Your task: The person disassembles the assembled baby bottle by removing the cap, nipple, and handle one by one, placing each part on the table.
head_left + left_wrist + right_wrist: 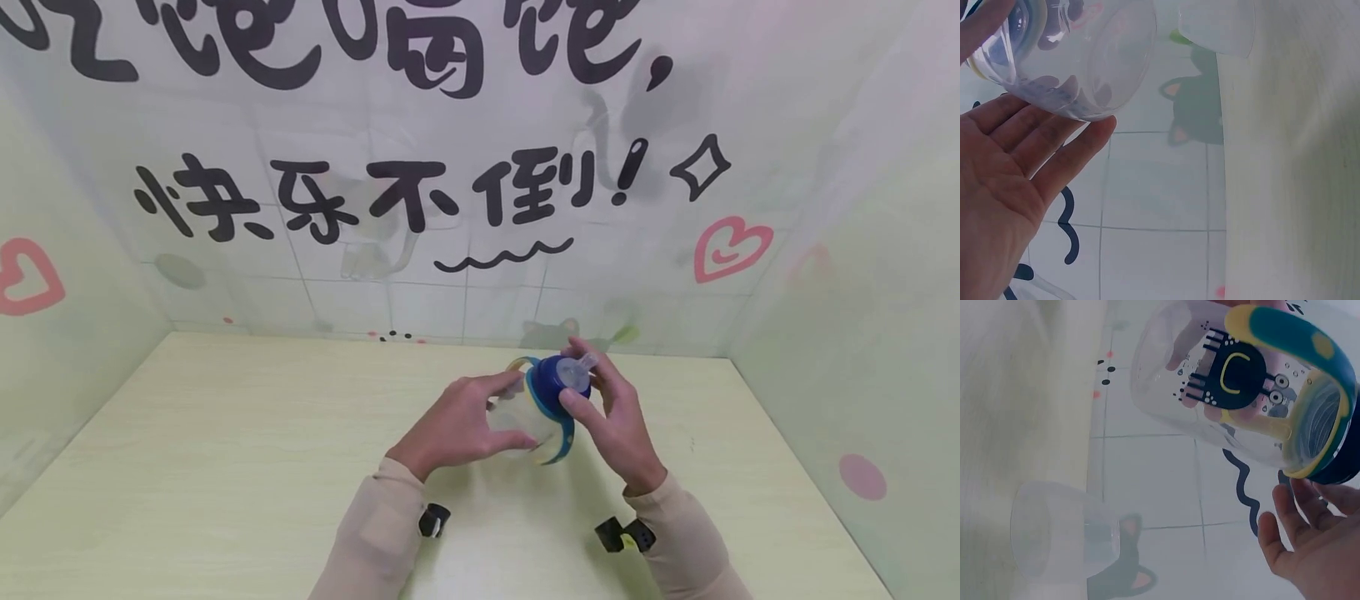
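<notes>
A clear sippy bottle [516, 415] is held tilted above the table, its spout [587, 362] up and to the right. My left hand [455, 422] grips the transparent body between thumb and fingers; a dark cartoon print [1230, 374] shows on it in the right wrist view. Around the dark blue lid [551, 383] are the thumb and fingers of my right hand [621, 417]. Two teal and yellow handles [1307, 334] stick out from the collar below the lid. In the left wrist view the lid is mostly cut off.
A clear cup-shaped cover [1063, 531] stands on the pale wooden table [247, 450] near the back wall; the head view does not show it plainly. Printed panels [420, 308] enclose the table at the back and both sides.
</notes>
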### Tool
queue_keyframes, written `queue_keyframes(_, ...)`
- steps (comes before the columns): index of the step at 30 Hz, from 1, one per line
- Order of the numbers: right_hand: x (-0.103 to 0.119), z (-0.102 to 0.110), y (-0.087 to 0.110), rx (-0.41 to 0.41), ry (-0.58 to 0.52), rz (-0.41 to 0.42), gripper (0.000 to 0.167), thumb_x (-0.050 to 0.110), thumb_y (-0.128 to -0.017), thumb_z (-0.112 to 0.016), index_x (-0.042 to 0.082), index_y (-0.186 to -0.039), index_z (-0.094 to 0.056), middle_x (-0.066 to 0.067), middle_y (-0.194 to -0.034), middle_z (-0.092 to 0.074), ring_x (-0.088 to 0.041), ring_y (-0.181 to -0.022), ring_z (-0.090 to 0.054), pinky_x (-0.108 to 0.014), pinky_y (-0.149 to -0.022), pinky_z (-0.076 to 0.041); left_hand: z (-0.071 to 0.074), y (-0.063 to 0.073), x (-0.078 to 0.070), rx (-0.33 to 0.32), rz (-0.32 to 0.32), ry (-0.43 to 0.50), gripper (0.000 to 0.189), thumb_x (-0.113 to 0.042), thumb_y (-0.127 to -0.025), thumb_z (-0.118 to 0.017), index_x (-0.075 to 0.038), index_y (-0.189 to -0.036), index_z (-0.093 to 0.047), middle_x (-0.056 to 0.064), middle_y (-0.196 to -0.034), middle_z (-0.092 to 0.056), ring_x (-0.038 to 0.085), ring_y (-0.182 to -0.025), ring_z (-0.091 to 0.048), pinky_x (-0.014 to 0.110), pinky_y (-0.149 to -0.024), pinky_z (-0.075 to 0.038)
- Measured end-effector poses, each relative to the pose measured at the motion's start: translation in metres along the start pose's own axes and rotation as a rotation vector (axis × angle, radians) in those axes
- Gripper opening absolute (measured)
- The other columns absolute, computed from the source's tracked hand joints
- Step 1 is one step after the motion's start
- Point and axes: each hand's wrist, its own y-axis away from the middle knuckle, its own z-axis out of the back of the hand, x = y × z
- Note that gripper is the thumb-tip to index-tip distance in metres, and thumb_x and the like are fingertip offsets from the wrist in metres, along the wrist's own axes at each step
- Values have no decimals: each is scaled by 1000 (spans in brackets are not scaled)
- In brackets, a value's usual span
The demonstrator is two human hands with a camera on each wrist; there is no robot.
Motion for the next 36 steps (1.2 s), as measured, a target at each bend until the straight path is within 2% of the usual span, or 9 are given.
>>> queue_keyframes(4,1,-3,0,-46,64,-29,57,7,-90,-62,6,-145,-48,-17,-134,-55,-30,-117,-51,-56,-102,-36,0,0,0,-4,10,-17,78,-43,-78,-84,-7,-141,-55,4,-124,-68,14,-108,-65,31,-87,-55)
queue_keyframes(8,3,-6,0,-69,107,-41,52,9,-89,-68,5,-139,-54,-13,-136,-57,-26,-116,-51,-52,-100,-37,0,0,1,-7,24,-28,79,-45,-78,-83,-7,-141,-55,6,-125,-68,15,-107,-65,32,-87,-55)
queue_keyframes(16,4,-8,0,-103,154,-40,43,8,-86,-74,7,-128,-61,-7,-125,-63,-18,-114,-53,-42,-96,-42,-1,0,1,-15,35,-38,81,-47,-78,-83,-7,-142,-54,7,-125,-68,17,-106,-65,32,-86,-55)
queue_keyframes(25,4,-6,0,-85,132,-17,40,6,-87,-73,6,-126,-62,-5,-125,-64,-17,-113,-55,-29,-95,-44,0,1,0,-5,39,-23,82,-46,-78,-83,-8,-144,-52,4,-126,-67,15,-108,-65,32,-87,-55)
queue_keyframes(36,4,-4,1,-60,73,33,44,1,-85,-71,5,-128,-62,-6,-122,-63,-19,-112,-55,-28,-97,-45,2,1,0,13,1,29,84,-44,-79,-83,-8,-147,-49,3,-130,-65,12,-112,-63,28,-87,-54)
